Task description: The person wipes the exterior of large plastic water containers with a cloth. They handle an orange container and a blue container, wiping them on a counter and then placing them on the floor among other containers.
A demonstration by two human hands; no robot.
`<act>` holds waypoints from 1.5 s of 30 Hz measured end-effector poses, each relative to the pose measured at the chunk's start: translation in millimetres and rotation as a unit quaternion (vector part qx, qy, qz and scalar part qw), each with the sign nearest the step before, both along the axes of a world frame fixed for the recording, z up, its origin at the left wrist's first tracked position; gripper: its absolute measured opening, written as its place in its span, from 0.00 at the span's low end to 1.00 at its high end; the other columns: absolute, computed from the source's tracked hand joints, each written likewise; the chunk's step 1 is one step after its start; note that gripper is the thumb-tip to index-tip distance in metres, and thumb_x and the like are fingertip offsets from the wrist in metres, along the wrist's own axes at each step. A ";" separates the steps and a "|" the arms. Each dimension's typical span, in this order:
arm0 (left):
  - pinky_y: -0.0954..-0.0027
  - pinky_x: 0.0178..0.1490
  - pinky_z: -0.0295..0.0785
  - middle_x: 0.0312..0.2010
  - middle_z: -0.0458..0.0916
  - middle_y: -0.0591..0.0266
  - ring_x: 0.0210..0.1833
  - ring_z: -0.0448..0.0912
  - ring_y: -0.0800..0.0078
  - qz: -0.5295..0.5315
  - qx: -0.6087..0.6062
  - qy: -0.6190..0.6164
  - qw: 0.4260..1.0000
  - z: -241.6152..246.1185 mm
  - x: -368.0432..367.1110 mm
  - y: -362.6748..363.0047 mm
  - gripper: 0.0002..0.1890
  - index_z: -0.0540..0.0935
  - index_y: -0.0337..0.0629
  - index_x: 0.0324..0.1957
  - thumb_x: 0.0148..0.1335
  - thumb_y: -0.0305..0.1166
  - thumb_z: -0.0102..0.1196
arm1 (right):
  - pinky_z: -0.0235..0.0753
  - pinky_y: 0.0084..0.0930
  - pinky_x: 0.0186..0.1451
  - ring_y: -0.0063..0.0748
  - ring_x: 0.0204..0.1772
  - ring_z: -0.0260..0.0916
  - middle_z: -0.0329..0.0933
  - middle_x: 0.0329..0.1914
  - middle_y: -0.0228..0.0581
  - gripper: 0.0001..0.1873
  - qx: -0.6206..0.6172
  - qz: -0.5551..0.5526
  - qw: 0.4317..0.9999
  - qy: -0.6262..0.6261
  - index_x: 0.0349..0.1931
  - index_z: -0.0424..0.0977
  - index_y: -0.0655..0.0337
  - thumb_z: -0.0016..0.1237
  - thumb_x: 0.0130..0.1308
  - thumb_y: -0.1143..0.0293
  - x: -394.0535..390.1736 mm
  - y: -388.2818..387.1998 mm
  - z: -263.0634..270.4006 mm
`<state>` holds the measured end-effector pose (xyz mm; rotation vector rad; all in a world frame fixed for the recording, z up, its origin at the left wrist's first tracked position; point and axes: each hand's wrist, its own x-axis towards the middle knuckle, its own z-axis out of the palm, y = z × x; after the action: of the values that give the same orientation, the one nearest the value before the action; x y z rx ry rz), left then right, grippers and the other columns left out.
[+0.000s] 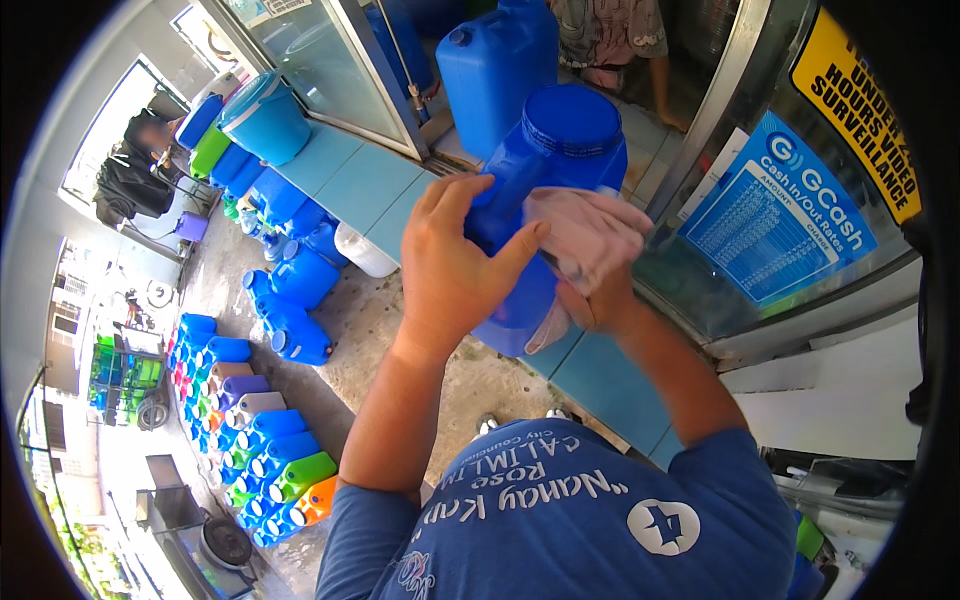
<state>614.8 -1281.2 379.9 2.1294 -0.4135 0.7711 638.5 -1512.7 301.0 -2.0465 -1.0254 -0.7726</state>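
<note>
A blue plastic water jug [510, 315] with a wide round screw cap [572, 120] stands before me on the tiled ledge. My right hand [600, 300] grips a crumpled pale pink cloth [585, 229], blurred, against the jug's side. Part of the cloth hangs down below that hand. My left hand [457, 259] is at the jug's left side by its moulded handle, thumb spread away from the fingers. Its fingertips overlap the jug; whether they touch it I cannot tell.
A taller blue jug [491, 82] stands in the doorway, near a person [611, 37] inside. A lidded turquoise bucket [266, 120] sits on the blue-tiled ledge [360, 184]. Glass panels flank the opening, the right one bearing posters [787, 210]. Several rows of coloured jugs [277, 439] cover the floor at left.
</note>
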 end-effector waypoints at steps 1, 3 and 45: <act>0.51 0.59 0.83 0.49 0.91 0.44 0.53 0.88 0.44 0.006 0.010 0.018 1.000 0.9 -0.8 -1.9 0.32 0.91 0.31 0.55 0.53 0.43 0.85 | 0.69 0.64 0.82 0.75 0.80 0.72 0.77 0.80 0.61 0.37 0.012 -0.035 0.999 -0.022 0.74 0.80 0.62 0.54 0.76 0.43 2.3 -7.7 -16.6; 0.50 0.57 0.83 0.45 0.92 0.45 0.50 0.87 0.44 0.015 0.034 0.054 0.998 6.9 -5.1 -4.8 0.32 0.91 0.32 0.55 0.53 0.43 0.85 | 0.67 0.62 0.84 0.75 0.81 0.71 0.78 0.79 0.61 0.37 0.042 -0.107 0.991 -0.064 0.75 0.79 0.62 0.56 0.75 0.46 7.2 -16.9 -46.6; 0.55 0.55 0.82 0.43 0.90 0.48 0.47 0.88 0.52 -0.007 -0.015 0.113 0.993 1.7 5.5 10.9 0.30 0.92 0.37 0.55 0.56 0.45 0.85 | 0.80 0.49 0.69 0.49 0.67 0.81 0.80 0.71 0.52 0.29 0.484 0.065 0.821 0.296 0.71 0.76 0.63 0.42 0.91 0.47 44.7 18.5 -110.7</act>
<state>620.4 -1270.3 381.6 2.1542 -0.2949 0.5169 683.2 -1494.2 190.3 -1.1563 -0.2719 -0.3851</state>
